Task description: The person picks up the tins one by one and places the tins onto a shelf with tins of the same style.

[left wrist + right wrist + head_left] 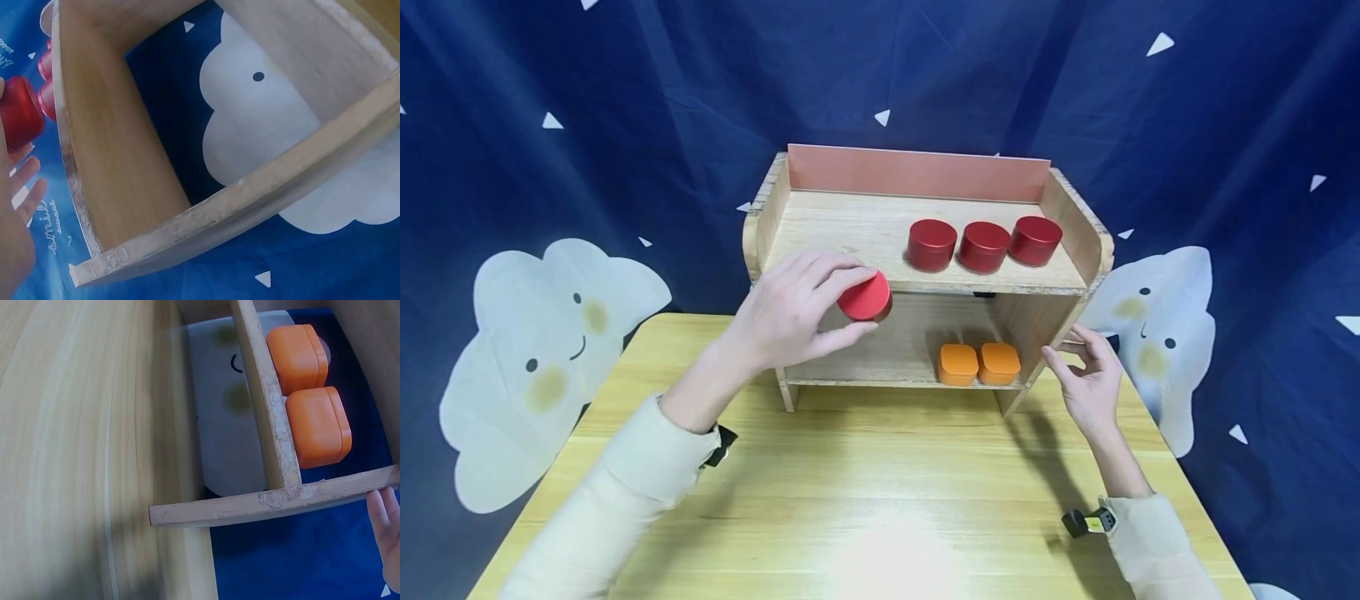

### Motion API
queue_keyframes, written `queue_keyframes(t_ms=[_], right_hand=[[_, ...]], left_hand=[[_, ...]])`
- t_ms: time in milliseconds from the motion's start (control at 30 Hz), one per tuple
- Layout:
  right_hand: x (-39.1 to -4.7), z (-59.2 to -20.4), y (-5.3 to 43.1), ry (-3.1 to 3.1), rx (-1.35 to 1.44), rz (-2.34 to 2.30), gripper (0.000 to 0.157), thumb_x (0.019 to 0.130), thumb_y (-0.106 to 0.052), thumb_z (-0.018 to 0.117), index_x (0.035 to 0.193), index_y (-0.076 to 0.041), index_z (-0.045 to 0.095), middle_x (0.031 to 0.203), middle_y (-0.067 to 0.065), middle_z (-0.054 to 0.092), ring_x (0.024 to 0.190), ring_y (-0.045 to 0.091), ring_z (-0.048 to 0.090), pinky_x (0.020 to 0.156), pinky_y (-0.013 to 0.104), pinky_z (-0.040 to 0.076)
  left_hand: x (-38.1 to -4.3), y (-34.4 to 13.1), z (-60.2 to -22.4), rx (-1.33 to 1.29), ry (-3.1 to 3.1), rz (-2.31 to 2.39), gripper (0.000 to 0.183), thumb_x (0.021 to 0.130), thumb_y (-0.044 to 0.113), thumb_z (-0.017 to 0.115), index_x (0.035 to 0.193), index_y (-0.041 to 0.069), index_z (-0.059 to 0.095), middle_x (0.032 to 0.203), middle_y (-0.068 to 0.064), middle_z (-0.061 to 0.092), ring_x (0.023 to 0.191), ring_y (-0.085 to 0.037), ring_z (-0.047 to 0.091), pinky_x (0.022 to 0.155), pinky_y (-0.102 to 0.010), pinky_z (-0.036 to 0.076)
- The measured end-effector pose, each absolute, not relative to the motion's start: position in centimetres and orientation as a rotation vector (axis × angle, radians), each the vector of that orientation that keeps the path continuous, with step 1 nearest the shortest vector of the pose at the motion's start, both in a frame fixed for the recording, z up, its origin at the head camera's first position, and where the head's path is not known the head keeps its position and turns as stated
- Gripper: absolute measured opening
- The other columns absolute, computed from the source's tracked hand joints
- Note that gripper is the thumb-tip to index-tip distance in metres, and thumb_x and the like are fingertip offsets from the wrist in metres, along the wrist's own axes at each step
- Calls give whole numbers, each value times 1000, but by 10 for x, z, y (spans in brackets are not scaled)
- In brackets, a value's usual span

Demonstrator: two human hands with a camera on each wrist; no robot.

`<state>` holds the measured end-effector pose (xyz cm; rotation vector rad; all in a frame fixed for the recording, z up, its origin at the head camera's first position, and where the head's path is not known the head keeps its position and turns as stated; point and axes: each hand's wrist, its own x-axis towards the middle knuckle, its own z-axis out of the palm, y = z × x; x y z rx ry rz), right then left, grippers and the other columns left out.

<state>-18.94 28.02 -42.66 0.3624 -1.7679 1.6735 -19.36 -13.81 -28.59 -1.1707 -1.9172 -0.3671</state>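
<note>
My left hand (793, 312) pinches a red tin (863, 297) between thumb and fingers, in front of the left half of the wooden shelf's (850, 221) top board. In the left wrist view that red tin (22, 115) shows at the left edge, beside the shelf's side. My right hand (1092, 379) is at the shelf's right side panel, its fingertips (376, 503) right at the panel's edge in the right wrist view. A row of three dark red round tins (984, 247) stands on the right half of the top board.
Two orange square boxes (958, 364) sit side by side on the lower board, toward its right end. The shelf stands on a light wooden table (820, 483). Behind hangs a dark blue curtain (700, 108) with white clouds and triangles.
</note>
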Motion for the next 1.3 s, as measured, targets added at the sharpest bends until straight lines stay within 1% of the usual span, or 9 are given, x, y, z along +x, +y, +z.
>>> queue_keyframes(t_ms=[167, 367, 567, 800, 1067, 1300], right_hand=[[-189, -427, 280, -1762, 359, 1683, 49, 83, 24, 71, 129, 9, 67, 111, -7, 74, 86, 0, 73, 62, 9, 57], [-188, -427, 281, -1755, 364, 1703, 49, 84, 24, 70, 130, 9, 67, 111, -6, 74, 87, 1, 73, 63, 10, 58], [-189, -427, 281, -1756, 369, 1696, 48, 83, 25, 70, 129, 10, 67, 112, -6, 73, 87, 1, 73, 62, 10, 58], [-189, -427, 281, -1759, 370, 1696, 48, 83, 25, 70, 129, 10, 67, 112, -6, 73, 87, 1, 73, 63, 10, 58], [-189, -427, 280, -1761, 369, 1690, 48, 83, 25, 70, 129, 10, 67, 112, -6, 73, 86, 1, 73, 63, 10, 58], [-189, -427, 280, -1776, 367, 1674, 48, 83, 24, 71, 129, 11, 66, 111, -7, 73, 86, 0, 73, 62, 10, 58]], left_hand=[[-200, -137, -277, -1154, -1946, -341, 52, 90, 38, 81, 128, 4, 70, 117, -15, 74, 104, -33, 69, 92, -44, 59], [-209, -136, -272, -1142, -1958, -328, 52, 91, 38, 79, 129, 3, 70, 116, -15, 73, 103, -33, 67, 91, -44, 58], [-214, -134, -268, -1138, -1996, -327, 51, 94, 38, 77, 131, 4, 69, 118, -15, 73, 106, -34, 67, 94, -45, 57], [-222, -132, -266, -1130, -2044, -310, 52, 93, 38, 77, 132, 5, 69, 123, -15, 72, 112, -35, 67, 97, -47, 57], [-226, -127, -264, -1100, -2088, -270, 51, 97, 42, 72, 133, 6, 68, 122, -15, 72, 112, -34, 67, 98, -46, 57], [-230, -123, -261, -1107, -2094, -229, 50, 98, 42, 70, 131, 5, 69, 121, -15, 72, 113, -35, 66, 99, -46, 56]])
